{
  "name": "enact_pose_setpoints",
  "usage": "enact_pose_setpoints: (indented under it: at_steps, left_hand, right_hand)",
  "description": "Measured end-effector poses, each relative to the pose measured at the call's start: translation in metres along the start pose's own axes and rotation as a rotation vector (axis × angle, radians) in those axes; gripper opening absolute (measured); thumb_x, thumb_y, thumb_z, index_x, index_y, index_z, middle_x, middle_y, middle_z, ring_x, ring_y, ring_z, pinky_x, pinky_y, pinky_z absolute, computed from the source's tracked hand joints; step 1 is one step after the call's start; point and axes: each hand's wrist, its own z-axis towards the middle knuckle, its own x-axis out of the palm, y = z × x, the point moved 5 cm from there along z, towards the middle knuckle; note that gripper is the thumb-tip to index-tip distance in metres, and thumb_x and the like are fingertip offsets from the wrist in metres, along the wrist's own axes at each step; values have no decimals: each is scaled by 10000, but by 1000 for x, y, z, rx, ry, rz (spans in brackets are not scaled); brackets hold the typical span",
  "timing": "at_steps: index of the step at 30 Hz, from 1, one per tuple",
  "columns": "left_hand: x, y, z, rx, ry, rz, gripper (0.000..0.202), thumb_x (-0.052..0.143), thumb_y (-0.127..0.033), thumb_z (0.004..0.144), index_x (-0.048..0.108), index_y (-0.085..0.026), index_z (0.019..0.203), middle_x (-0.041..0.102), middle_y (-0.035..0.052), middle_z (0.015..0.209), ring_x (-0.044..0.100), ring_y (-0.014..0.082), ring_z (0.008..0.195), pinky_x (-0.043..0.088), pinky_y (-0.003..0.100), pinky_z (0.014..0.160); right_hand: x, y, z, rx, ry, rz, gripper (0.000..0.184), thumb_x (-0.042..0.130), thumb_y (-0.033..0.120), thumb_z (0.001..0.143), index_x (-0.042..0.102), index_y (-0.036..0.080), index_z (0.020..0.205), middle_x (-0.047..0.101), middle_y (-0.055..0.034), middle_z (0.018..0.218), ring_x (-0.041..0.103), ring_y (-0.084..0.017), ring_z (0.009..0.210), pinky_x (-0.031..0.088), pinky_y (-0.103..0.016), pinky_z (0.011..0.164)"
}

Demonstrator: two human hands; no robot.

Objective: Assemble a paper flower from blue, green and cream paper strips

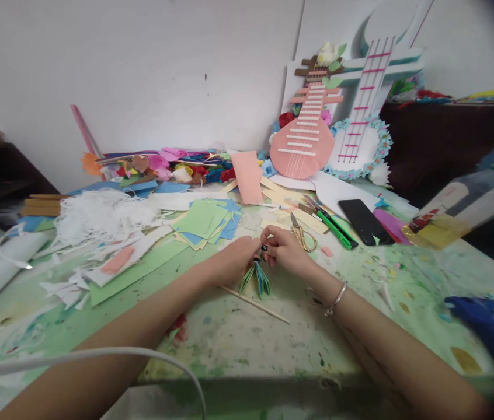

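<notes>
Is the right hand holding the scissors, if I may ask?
No, the scissors lie on the table beyond the right hand, which pinches folded paper.

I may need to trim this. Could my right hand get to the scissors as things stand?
Probably yes: the scissors lie just beyond the right hand, nothing between, though it now pinches the folded paper.

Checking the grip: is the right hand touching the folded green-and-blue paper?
Touching. Head view shows fingertips of the right hand pinching the top of the folded paper.

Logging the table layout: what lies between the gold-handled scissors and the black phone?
In the head view, two green pen-like tools lie between the scissors and the phone.
</notes>
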Motion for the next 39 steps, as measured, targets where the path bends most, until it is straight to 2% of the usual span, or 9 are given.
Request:
enact_pose_setpoints:
  at_steps: [2, 6, 9, 12, 19, 26, 32, 39]
  left_hand:
    - [-1, 1, 0, -18, -24, -5, 93, 408, -94, 758, 443, -165, 807, 544, 69, 812, 485, 182, 734, 374, 285, 655]
    - [-2, 5, -3, -79, -72, -39, 56, 390, -131, 783, 407, -179, 760, 538, 59, 773, 471, 172, 691, 360, 282, 629]
    - [-2, 9, -6, -160, -99, -100, 113, 347, -184, 831, 376, -188, 721, 513, 35, 702, 443, 157, 618, 331, 270, 574]
    - [-2, 11, -7, -197, -113, -157, 126, 324, -201, 850, 390, -184, 745, 518, 38, 726, 452, 157, 634, 339, 272, 586]
    - [-8, 6, -5, -45, -235, -263, 121, 306, -138, 842, 389, -173, 761, 488, 86, 903, 443, 173, 842, 387, 312, 766]
    - [-10, 9, -6, -46, -275, -301, 163, 284, -166, 873, 394, -172, 753, 468, 88, 919, 430, 174, 868, 390, 333, 804]
    - [-11, 8, -5, -36, -266, -279, 147, 311, -150, 858, 412, -170, 753, 471, 104, 964, 431, 186, 936, 386, 355, 849]
    - [-11, 9, -6, -37, -265, -297, 167, 296, -155, 868, 435, -164, 775, 470, 101, 984, 434, 179, 941, 389, 354, 857]
  right_hand:
    - [1, 2, 1, -29, -11, 97, 122, 529, 168, 684, 434, 189, 758, 565, 59, 508, 527, -85, 434, 414, -192, 455]
    - [3, -1, 2, 15, -74, 234, 267, 658, 273, 635, 436, 184, 753, 605, 36, 521, 582, -110, 480, 457, -216, 482]
    - [4, -4, 2, 70, -126, 299, 353, 740, 288, 548, 458, 174, 726, 615, 25, 516, 597, -121, 483, 467, -222, 477]
    - [4, -5, 1, 88, -165, 337, 347, 773, 279, 500, 490, 150, 655, 606, 16, 501, 585, -104, 475, 458, -201, 473]
    - [2, 1, -3, 141, -40, 395, 216, 723, 166, 515, 572, 114, 661, 638, -10, 594, 610, -106, 559, 481, -218, 572]
    - [4, 3, -3, 132, -64, 253, 257, 697, 217, 582, 535, 147, 769, 620, 10, 578, 560, -88, 439, 382, -162, 379]
    - [11, -5, 0, 140, -72, 314, 324, 745, 283, 537, 489, 156, 690, 576, 42, 522, 573, -92, 450, 434, -182, 424]
    - [9, -6, -2, 159, -2, 260, 224, 705, 268, 590, 600, 119, 719, 623, -7, 540, 568, -83, 483, 455, -196, 492]
